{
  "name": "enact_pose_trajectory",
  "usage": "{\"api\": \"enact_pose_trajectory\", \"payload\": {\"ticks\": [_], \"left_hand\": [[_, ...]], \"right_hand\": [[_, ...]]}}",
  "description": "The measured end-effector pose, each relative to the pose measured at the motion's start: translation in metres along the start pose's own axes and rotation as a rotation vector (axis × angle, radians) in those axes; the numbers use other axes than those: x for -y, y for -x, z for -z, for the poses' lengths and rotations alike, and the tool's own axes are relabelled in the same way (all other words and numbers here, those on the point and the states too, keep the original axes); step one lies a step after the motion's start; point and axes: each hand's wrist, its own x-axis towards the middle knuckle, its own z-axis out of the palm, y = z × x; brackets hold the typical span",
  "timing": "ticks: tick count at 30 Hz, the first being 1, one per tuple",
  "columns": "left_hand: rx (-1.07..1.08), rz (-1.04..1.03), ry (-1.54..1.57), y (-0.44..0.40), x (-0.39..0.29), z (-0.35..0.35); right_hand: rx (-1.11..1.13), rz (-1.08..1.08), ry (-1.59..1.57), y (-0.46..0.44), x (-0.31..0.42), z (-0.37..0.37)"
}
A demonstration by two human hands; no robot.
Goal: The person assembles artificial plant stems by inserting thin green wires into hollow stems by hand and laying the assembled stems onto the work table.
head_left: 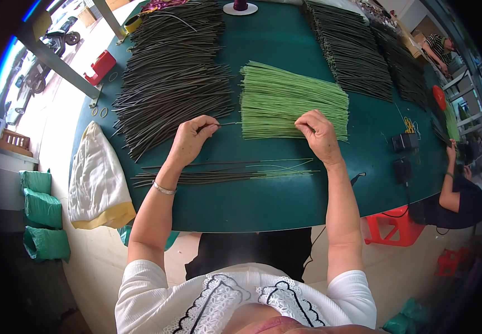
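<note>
- On the worktop [277, 206]: dark rods [174, 83], heaped left; green stems [294, 100], one loose-ended sheaf at centre.
- Left hand [194, 137]: thumb and forefinger closed on a slender piece [229, 123], its tip pointing at the sheaf.
- Right hand [320, 135]: thumb and forefinger pressed together over the sheaf's near right part; whether a stem is pinched, cannot tell.
- Long dark-and-green pieces [196, 178]: nearer the front edge, partly beneath the left forearm.
- Hazards, as judged: sideways pressure could bend the slender piece; a dragging right hand could skew the stems; a lowered left forearm could scatter the long pieces.
</note>
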Motion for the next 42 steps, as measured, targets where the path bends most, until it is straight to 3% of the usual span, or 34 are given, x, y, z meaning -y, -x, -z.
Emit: {"api": "enact_pose_trajectory", "payload": {"ticks": [17, 28, 36, 39, 42], "left_hand": [[-0.002, -0.014, -0.091, 0.001, -0.001, -0.001], [-0.008, -0.217, -0.215, 0.001, 0.002, 0.002], [-0.009, -0.200, -0.235, 0.003, 0.000, 0.000], [-0.038, -0.282, -0.289, 0.003, 0.001, -0.003], [-0.106, -0.550, -0.441, 0.008, 0.000, -0.015]], "right_hand": [[0.008, 0.011, 0.024, 0.001, 0.001, 0.002], [0.021, -0.036, -0.121, 0.001, 0.002, 0.002], [-0.003, -0.047, -0.057, 0.002, 0.005, -0.002], [0.002, -0.027, -0.042, 0.001, 0.008, -0.005], [0.023, -0.044, -0.094, 0.002, 0.018, -0.013]]}}
